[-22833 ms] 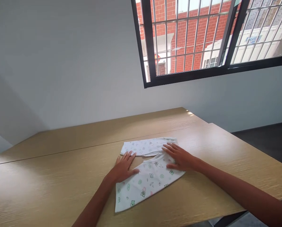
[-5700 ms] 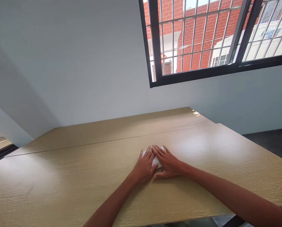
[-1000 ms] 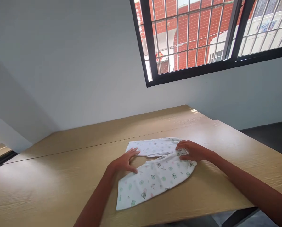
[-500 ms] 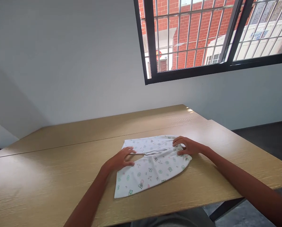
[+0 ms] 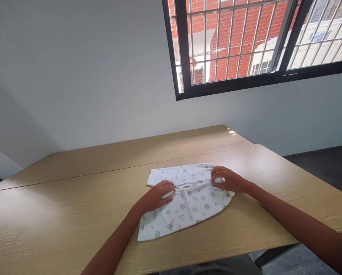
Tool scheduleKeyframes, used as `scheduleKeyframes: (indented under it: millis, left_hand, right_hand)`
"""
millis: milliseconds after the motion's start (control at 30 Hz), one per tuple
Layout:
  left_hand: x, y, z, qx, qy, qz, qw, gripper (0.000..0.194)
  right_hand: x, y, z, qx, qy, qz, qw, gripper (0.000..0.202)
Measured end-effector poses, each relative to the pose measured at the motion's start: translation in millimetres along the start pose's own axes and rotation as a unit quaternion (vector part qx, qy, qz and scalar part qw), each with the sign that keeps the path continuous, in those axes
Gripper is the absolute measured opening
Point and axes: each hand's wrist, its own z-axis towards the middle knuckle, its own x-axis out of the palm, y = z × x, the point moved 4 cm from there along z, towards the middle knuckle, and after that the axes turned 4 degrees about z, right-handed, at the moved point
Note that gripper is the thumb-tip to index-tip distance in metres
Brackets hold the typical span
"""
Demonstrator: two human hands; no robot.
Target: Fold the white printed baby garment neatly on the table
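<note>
White baby pants (image 5: pixel 188 206) printed with small green and pink bears lie on the wooden table, both legs pointing left and apart. My left hand (image 5: pixel 158 195) rests at the crotch, its curled fingers and thumb gathering cloth between them. At the right end of the pants, my right hand (image 5: pixel 226 179) is closed on a bunched fold of the fabric. A creased opening runs along the middle between the two hands.
The wooden table (image 5: pixel 73 214) has a seam across its far part. Behind it stands a pale wall (image 5: pixel 102 76) with a black-framed, barred window (image 5: pixel 228 87) at the upper right. Dark floor (image 5: pixel 325 164) shows beyond the table's right edge.
My left hand has moved right, from the gap between the legs onto the crotch cloth. The fingers of my right hand have drawn together, bunching the fabric.
</note>
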Motion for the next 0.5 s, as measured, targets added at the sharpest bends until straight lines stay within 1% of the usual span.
scheduleKeyframes:
  millis: [67, 133, 167, 233, 300, 367, 400, 500]
  left_hand:
    - [-3.6, -8, -3, -0.004, 0.013, -0.005, 1.0, 0.015]
    - [-4.7, -18, -6, -0.008, 0.044, 0.0, 0.999, 0.01]
    - [-3.3, -25, -7, -0.002, 0.069, 0.005, 0.998, 0.012]
    - [2.0, -36, -9, 0.014, 0.116, 0.021, 0.993, 0.024]
    - [8.3, -45, -9, 0.028, 0.146, 0.038, 0.988, 0.037]
    - [13.2, -49, -9, 0.036, 0.158, 0.051, 0.985, 0.041]
    - [14.9, -51, -9, 0.042, 0.161, 0.056, 0.985, 0.038]
    - [17.2, -57, -9, 0.057, 0.156, 0.074, 0.983, 0.021]
  right_hand:
    - [3, 9, -1, 0.006, 0.045, 0.031, 0.998, 0.018]
    - [7, 18, -3, 0.011, 0.115, 0.045, 0.992, 0.027]
    - [9, 22, -4, 0.011, 0.146, 0.045, 0.988, 0.033]
    - [11, 26, -6, 0.011, 0.186, 0.042, 0.981, 0.041]
    - [9, 28, -7, 0.018, 0.209, 0.047, 0.977, 0.042]
    - [7, 28, -9, 0.031, 0.225, 0.052, 0.972, 0.04]
    - [6, 28, -10, 0.035, 0.229, 0.052, 0.971, 0.038]
    - [3, 29, -13, 0.031, 0.224, 0.051, 0.973, 0.037]
